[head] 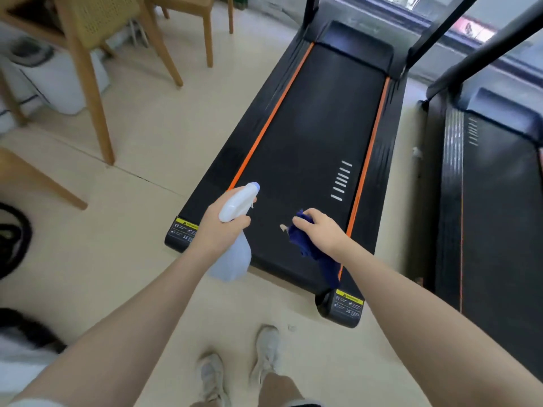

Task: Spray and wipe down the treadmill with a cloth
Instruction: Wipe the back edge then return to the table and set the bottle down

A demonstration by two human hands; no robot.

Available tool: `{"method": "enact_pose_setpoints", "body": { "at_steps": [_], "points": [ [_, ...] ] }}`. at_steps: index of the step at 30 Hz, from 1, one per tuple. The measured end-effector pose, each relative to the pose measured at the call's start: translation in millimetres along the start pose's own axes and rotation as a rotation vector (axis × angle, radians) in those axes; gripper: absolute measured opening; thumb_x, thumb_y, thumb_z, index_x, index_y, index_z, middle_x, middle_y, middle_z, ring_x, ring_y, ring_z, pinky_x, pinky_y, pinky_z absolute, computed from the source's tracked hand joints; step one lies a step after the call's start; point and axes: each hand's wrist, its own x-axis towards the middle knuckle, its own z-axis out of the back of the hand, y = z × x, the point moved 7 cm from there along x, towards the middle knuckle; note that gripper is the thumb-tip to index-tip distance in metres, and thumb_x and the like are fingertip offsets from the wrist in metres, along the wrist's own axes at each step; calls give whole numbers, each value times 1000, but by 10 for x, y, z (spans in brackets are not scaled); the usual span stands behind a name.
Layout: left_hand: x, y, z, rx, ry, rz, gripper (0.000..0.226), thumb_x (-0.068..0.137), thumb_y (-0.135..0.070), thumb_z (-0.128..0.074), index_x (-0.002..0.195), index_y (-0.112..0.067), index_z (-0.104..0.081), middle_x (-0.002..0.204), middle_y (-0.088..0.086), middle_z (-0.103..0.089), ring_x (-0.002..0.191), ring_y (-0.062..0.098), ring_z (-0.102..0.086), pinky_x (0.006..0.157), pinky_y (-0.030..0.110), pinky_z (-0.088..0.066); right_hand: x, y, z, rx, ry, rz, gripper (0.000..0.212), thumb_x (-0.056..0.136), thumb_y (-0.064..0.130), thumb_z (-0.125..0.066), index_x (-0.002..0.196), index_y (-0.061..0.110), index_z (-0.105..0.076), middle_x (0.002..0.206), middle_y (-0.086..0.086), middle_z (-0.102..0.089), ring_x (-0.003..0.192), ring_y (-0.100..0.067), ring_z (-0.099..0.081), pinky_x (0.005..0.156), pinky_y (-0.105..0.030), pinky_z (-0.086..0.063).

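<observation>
Head view | black treadmill on cream floor | left hand grips spray bottle | right hand clutches cloth

The treadmill belt lies bare from the hands toward 12 o'clock, up to the motor cover. Black uprights stand at 1 o'clock. At 3 o'clock a second treadmill leaves only a narrow floor strip between. Wooden chair legs stand at 10 o'clock; bare floor lies between them and the belt.
</observation>
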Motion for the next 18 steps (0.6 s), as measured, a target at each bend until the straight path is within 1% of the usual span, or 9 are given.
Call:
{"method": "enact_pose_setpoints", "body": {
  "at_steps": [1, 3, 5, 6, 8, 11, 15, 16, 18],
  "points": [
    [4, -127, 42, 1, -11, 1, 50, 78, -6, -52, 121, -32, -59, 108, -21, -64, 108, -5, -54, 85, 9, -40, -24, 70, 68, 9, 7, 5, 21, 92, 32, -49, 91, 12, -55, 82, 1, -59, 76, -18, -54, 71, -32, -40],
    [33, -336, 111, -15, -42, -6, 53, 82, 4, -51, 117, -34, -59, 105, -24, -63, 102, -13, -54, 78, 1, -39, -43, 200, 177, 13, 12, 33, 12, 91, 21, -47, 83, 16, -54, 79, 0, -59, 75, -19, -53, 70, -33, -40],
    [68, -453, 162, -27, -78, -20, 52, 82, 9, -50, 112, -31, -61, 102, -22, -63, 92, -16, -55, 73, -1, -38, -19, 290, 218, -4, 3, 62, 17, 89, 17, -45, 74, 21, -52, 76, 1, -59, 73, -17, -53, 69, -33, -40],
    [82, -499, 189, -31, -100, -26, 50, 82, 10, -49, 109, -30, -61, 100, -21, -63, 88, -17, -55, 70, -2, -37, -2, 335, 229, -20, -3, 76, 19, 90, 17, -45, 73, 22, -51, 76, 2, -59, 71, -16, -52, 67, -32, -39],
    [142, -564, 240, -42, -138, -45, 49, 82, 10, -49, 109, -29, -61, 100, -19, -62, 84, -18, -55, 69, -1, -37, 57, 416, 276, -26, -35, 96, 17, 91, 18, -45, 75, 18, -52, 76, 1, -58, 70, -15, -52, 65, -31, -39],
    [262, -598, 338, -39, -161, -54, 50, 82, 9, -48, 116, -25, -62, 102, -18, -63, 86, -18, -55, 69, -2, -37, 165, 495, 326, 14, -61, 98, 16, 90, 18, -44, 85, 8, -56, 79, -3, -60, 72, -18, -53, 71, -34, -44],
    [464, -584, 579, -19, -174, -20, 48, 80, 7, -49, 114, -24, -64, 86, -30, -64, 81, -16, -54, 66, -1, -37, 341, 689, 299, 8, -30, 88, 18, 94, 20, -42, 91, 10, -57, 83, -2, -63, 75, -17, -55, 72, -33, -44],
    [529, -583, 665, -17, -165, -19, 48, 79, 6, -50, 113, -24, -64, 85, -30, -64, 81, -15, -55, 67, 0, -37, 408, 786, 271, 16, -22, 95, 19, 95, 21, -42, 93, 10, -57, 86, -4, -64, 77, -17, -55, 74, -34, -45],
    [667, -604, 874, -32, -138, -34, 46, 74, 1, -51, 111, -23, -65, 89, -26, -65, 84, -10, -56, 69, 1, -38, 561, 1029, 177, 44, -17, 106, 20, 97, 23, -40, 95, 11, -56, 92, -6, -65, 80, -19, -56, 77, -35, -45]
  ]
}}
